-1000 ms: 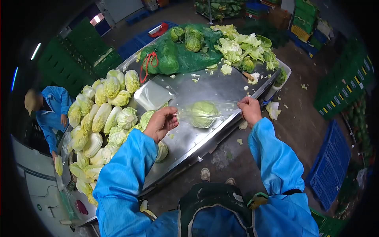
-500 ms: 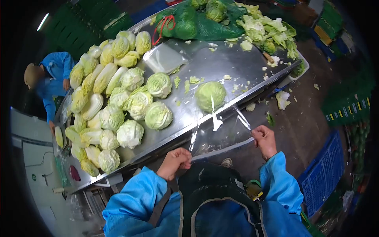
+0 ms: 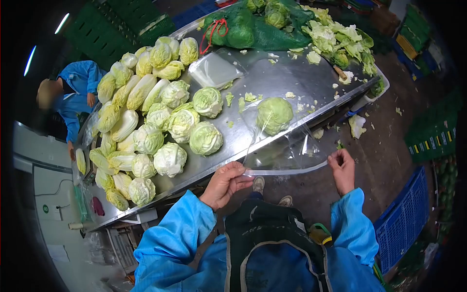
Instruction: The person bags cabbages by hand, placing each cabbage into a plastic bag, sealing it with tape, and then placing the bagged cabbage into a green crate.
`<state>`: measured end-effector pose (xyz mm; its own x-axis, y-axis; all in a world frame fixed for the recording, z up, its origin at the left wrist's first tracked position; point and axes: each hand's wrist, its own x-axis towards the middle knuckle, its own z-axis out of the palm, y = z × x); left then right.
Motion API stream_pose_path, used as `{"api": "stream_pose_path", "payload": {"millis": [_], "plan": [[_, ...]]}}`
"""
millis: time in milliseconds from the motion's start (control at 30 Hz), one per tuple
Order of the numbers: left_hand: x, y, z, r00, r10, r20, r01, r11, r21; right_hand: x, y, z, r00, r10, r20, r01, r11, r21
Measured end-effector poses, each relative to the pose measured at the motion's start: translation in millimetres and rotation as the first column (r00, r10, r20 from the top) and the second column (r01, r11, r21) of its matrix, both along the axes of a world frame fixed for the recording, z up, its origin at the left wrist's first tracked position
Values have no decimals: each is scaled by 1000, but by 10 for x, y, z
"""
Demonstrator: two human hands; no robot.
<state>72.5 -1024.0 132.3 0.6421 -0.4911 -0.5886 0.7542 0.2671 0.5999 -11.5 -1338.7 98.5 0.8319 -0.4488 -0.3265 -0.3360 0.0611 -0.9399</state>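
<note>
A round green cabbage point(image 3: 274, 116) sits near the front edge of the metal table, inside a clear plastic bag point(image 3: 279, 153). The bag's mouth hangs over the table edge toward me, its whitish strip stretched almost straight between my hands. My left hand point(image 3: 224, 186) pinches the left end of that strip between thumb and fingers. At the other end, my right hand point(image 3: 342, 171) is closed on the strip's right corner. Left of the bagged cabbage stand several bare round cabbages point(image 3: 206, 138), with long napa cabbages point(image 3: 141, 91) beyond them.
A stack of flat clear bags point(image 3: 215, 69) lies behind the cabbages. Green net sacks point(image 3: 238, 30) and a heap of loose leaves point(image 3: 340, 39) occupy the far side. Another person in blue point(image 3: 80, 90) stands at the left end. A blue crate point(image 3: 404, 219) is on the right.
The bag's mouth strip, slack and lower before, is now raised and pulled nearly straight. My hands have spread slightly apart, and the whole view has shifted a little.
</note>
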Motion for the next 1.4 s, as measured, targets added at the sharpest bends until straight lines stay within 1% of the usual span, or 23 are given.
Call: {"api": "stream_pose_path", "payload": {"millis": [33, 67, 100, 133, 200, 233, 300, 433, 533, 600, 633, 700, 833, 900, 1033, 1100, 1133, 1200, 1233, 1300, 1333, 1367, 1400], "plan": [[8, -8, 5, 1000, 18, 4, -18, 999, -27, 66, 97, 158, 978, 58, 201, 12, 944, -328], [11, -21, 6, 999, 33, 9, -32, 998, -54, 133, 212, 354, 914, 175, 365, 93, 787, -610], [8, -34, -3, 1000, 28, 8, -27, 998, -54, 197, 371, 652, 886, 340, 314, -70, 769, -636], [21, -56, -16, 999, 13, 39, -11, 998, -59, 312, 554, 781, 807, 480, 344, -111, 696, -710], [36, -108, -13, 997, -6, 78, 12, 998, -69, 551, 862, 896, 661, 690, 294, -378, 645, -664], [32, -132, -4, 999, 21, 42, -16, 995, -100, 617, 955, 844, 660, 691, 296, -373, 643, -669], [68, -157, 34, 998, 56, 10, -54, 990, -133, 741, 1090, 734, 571, 796, 201, -498, 530, -686], [116, -201, 74, 999, 45, -7, -46, 982, -181, 776, 1072, 762, 554, 828, 90, -559, 449, -698], [219, -245, 78, 995, -9, -99, -8, 986, -169, 832, 1060, 785, 538, 840, 64, -559, 413, -719], [270, -294, 84, 996, -88, -10, 88, 995, -53, 881, 1047, 804, 500, 866, 4, -623, 363, -693], [287, -303, 57, 996, -85, -10, 84, 995, -58, 906, 1030, 796, 497, 868, -1, -624, 357, -694], [330, -322, -5, 970, -200, 138, 196, 980, 40, 957, 995, 755, 438, 898, -46, -694, 306, -652], [422, -383, 84, 948, -262, 183, 251, 965, 80, 1001, 956, 738, 458, 889, -30, -739, 362, -568], [535, -415, 146, 920, -392, 8, 390, 917, 80, 1013, 947, 753, 455, 890, -40, -766, 368, -526], [625, -469, -7, 907, -413, 85, 404, 909, 104, 1011, 942, 761, 453, 885, -109, -797, 347, -494], [645, -482, -117, 884, -416, 214, 382, 906, 181, 1005, 957, 808, 443, 892, -87, -793, 345, -502], [617, -505, -130, 882, -421, 213, 388, 904, 182, 996, 963, 829, 449, 889, -86, -791, 351, -501], [542, -565, -152, 928, -257, 269, 216, 961, 173, 956, 960, 881, 490, 868, -83, -814, 421, -401], [562, -559, -167, 926, -264, 268, 223, 959, 175, 895, 947, 919, 496, 864, -82, -811, 428, -400], [629, -491, -239, 940, -130, 315, 56, 970, 235, 687, 897, 1050, 382, 918, 104, -919, 390, -65], [708, -476, -262, 979, 21, 201, -69, 970, 234, 589, 841, 1188, 303, 949, 82, -940, 312, -140], [757, -408, -245, 980, 36, 197, -78, 974, 211, 494, 754, 1375, 230, 972, 56, -948, 237, -214], [764, -362, -172, 980, -3, 201, -33, 984, 176, 407, 586, 1611, 287, 949, 130, -905, 313, -287]]}}
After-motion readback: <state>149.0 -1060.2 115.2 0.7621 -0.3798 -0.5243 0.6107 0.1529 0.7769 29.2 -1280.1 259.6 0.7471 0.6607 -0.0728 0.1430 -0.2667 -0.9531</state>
